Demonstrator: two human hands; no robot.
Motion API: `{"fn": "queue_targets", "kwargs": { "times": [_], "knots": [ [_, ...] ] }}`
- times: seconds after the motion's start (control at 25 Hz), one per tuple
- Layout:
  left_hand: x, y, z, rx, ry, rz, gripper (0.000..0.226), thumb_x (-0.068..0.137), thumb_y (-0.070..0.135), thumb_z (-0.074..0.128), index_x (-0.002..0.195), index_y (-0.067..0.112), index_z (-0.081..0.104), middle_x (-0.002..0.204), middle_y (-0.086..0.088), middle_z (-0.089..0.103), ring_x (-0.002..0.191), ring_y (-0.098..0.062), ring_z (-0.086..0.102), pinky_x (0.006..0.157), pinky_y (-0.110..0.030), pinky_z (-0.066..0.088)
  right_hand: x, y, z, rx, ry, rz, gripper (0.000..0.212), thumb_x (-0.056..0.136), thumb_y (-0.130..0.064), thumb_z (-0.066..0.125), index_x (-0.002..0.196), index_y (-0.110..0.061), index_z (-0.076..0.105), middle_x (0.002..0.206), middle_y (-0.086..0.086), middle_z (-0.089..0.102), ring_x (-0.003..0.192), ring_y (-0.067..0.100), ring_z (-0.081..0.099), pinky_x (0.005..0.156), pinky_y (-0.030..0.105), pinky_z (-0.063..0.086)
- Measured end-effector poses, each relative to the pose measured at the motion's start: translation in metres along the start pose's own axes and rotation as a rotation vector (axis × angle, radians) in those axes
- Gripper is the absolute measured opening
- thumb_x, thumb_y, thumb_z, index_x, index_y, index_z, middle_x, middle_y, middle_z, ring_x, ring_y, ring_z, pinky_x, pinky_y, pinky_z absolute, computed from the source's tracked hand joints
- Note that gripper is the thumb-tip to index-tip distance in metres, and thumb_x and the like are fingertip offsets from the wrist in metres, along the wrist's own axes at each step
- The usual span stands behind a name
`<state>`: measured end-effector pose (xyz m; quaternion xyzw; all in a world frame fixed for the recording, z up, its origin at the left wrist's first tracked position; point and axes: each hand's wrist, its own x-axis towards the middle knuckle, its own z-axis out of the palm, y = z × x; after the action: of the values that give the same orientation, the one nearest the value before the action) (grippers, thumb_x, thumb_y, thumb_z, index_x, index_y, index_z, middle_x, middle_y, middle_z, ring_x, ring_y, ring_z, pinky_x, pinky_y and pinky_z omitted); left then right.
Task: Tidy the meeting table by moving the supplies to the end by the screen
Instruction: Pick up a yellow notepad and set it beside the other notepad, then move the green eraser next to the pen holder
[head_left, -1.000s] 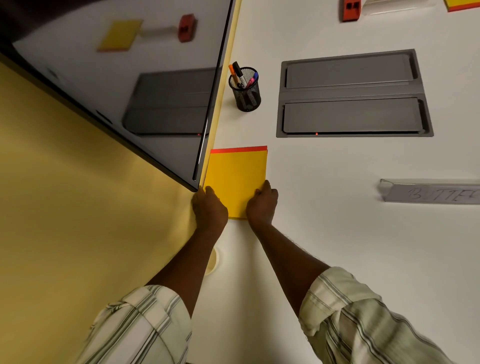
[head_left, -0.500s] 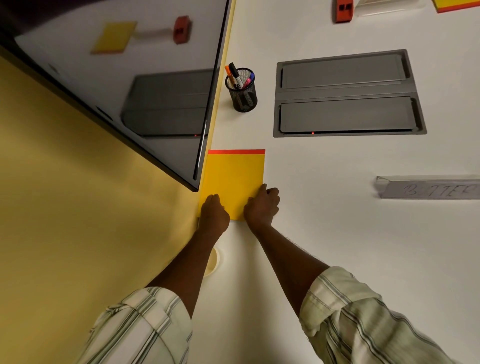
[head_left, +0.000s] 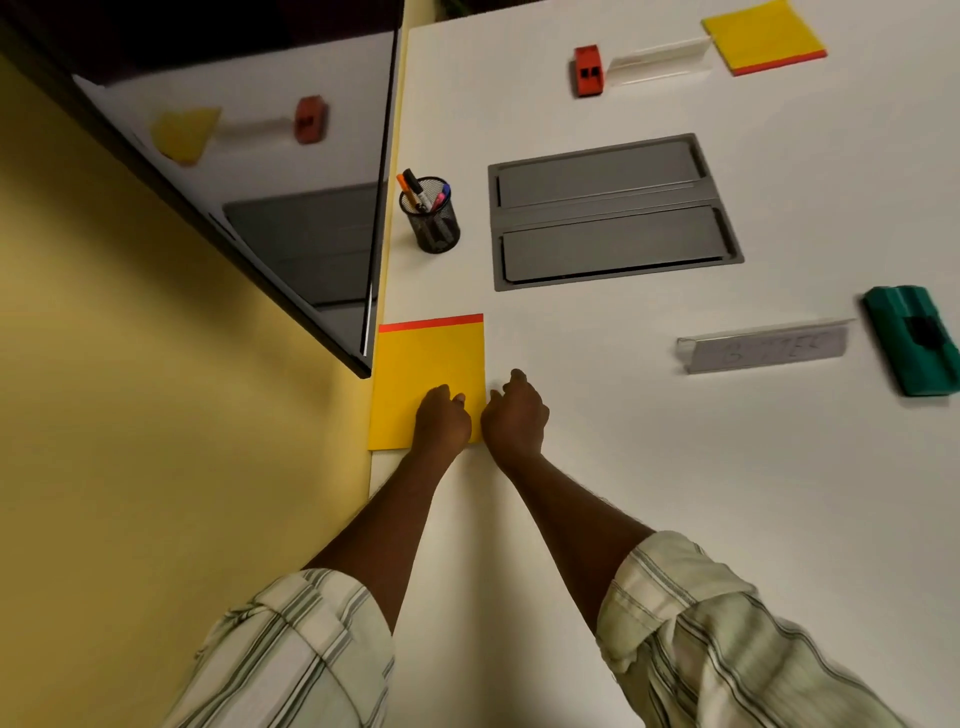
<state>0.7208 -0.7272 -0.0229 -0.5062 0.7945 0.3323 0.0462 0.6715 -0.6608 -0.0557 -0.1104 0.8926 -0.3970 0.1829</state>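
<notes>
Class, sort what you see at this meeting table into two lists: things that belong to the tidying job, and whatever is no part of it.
Job: near yellow pad, pen cup, red block, far yellow pad, green block, written name card, clear card stand, screen (marks the goal end).
Not the job: cable hatch, yellow wall.
</notes>
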Motion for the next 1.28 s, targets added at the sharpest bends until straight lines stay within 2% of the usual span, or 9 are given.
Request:
{"fn": "queue_targets", "kwargs": {
  "times": [0.24, 0.44, 0.64, 0.76, 0.88, 1.0, 1.2, 1.28],
  "knots": [
    [-0.031, 0.041, 0.014, -0.117, -0.018, 0.120, 0.041, 0.101, 0.026, 0.036, 0.131, 0.002, 0.050, 0.134, -0.017, 0.054, 0.123, -0.032, 0.049, 0.100, -0.038, 0.041, -0.006, 0.017, -0.051, -0.047, 0.082, 0.030, 0.025, 0.095, -0.020, 0.048, 0.116, -0.007, 0.050, 0.099, 0.007, 0.068, 0.100, 0.029, 0.061, 0.087, 0.039, 0.035],
    [-0.061, 0.089, 0.037, -0.211, -0.099, 0.221, 0.039, 0.101, 0.030, 0.035, 0.118, 0.002, 0.057, 0.119, -0.015, 0.062, 0.109, -0.029, 0.056, 0.083, -0.029, 0.040, -0.012, 0.044, -0.110, -0.118, 0.211, 0.083, 0.029, 0.095, -0.026, 0.050, 0.118, -0.009, 0.051, 0.111, 0.007, 0.065, 0.109, 0.028, 0.056, 0.089, 0.040, 0.038],
    [-0.085, 0.145, 0.065, -0.203, -0.198, 0.355, 0.041, 0.101, 0.032, 0.034, 0.086, 0.001, 0.057, 0.097, -0.023, 0.063, 0.096, -0.037, 0.059, 0.071, -0.036, 0.041, 0.007, 0.080, -0.175, -0.158, 0.345, 0.157, 0.035, 0.094, -0.028, 0.053, 0.123, -0.009, 0.050, 0.121, 0.010, 0.060, 0.114, 0.029, 0.052, 0.093, 0.043, 0.039],
    [-0.094, 0.180, 0.082, -0.193, -0.217, 0.414, 0.045, 0.101, 0.032, 0.036, 0.094, -0.007, 0.058, 0.102, -0.026, 0.063, 0.099, -0.040, 0.059, 0.079, -0.041, 0.047, 0.026, 0.104, -0.210, -0.151, 0.413, 0.195, 0.038, 0.092, -0.026, 0.056, 0.125, -0.008, 0.050, 0.124, 0.012, 0.057, 0.114, 0.030, 0.052, 0.095, 0.044, 0.043],
    [-0.104, 0.219, 0.107, -0.163, -0.306, 0.451, 0.042, 0.101, 0.033, 0.034, 0.110, 0.000, 0.059, 0.115, -0.019, 0.062, 0.106, -0.033, 0.059, 0.081, -0.032, 0.049, 0.050, 0.134, -0.247, -0.119, 0.489, 0.248, 0.040, 0.090, -0.026, 0.059, 0.125, -0.008, 0.049, 0.122, 0.013, 0.055, 0.113, 0.030, 0.050, 0.096, 0.042, 0.043],
    [-0.109, 0.251, 0.136, -0.147, -0.381, 0.511, 0.040, 0.101, 0.032, 0.034, 0.115, 0.003, 0.058, 0.120, -0.016, 0.061, 0.109, -0.030, 0.057, 0.082, -0.028, 0.045, 0.077, 0.167, -0.281, -0.115, 0.559, 0.294, 0.043, 0.089, -0.023, 0.061, 0.125, -0.006, 0.047, 0.122, 0.014, 0.051, 0.115, 0.030, 0.048, 0.095, 0.040, 0.043],
    [-0.110, 0.288, 0.183, -0.131, -0.515, 0.515, 0.045, 0.099, 0.034, 0.039, 0.136, 0.009, 0.047, 0.138, -0.010, 0.052, 0.127, -0.026, 0.048, 0.108, -0.035, 0.037, 0.119, 0.220, -0.324, -0.155, 0.583, 0.369, 0.053, 0.088, -0.023, 0.063, 0.131, -0.002, 0.040, 0.131, 0.016, 0.045, 0.123, 0.033, 0.044, 0.101, 0.043, 0.042],
    [-0.109, 0.298, 0.199, -0.113, -0.550, 0.498, 0.050, 0.098, 0.039, 0.040, 0.141, 0.014, 0.040, 0.144, -0.006, 0.045, 0.133, -0.024, 0.042, 0.111, -0.034, 0.030, 0.133, 0.238, -0.337, -0.186, 0.568, 0.374, 0.052, 0.086, -0.023, 0.064, 0.128, -0.002, 0.041, 0.127, 0.016, 0.045, 0.119, 0.033, 0.045, 0.098, 0.043, 0.042]
  ]
}}
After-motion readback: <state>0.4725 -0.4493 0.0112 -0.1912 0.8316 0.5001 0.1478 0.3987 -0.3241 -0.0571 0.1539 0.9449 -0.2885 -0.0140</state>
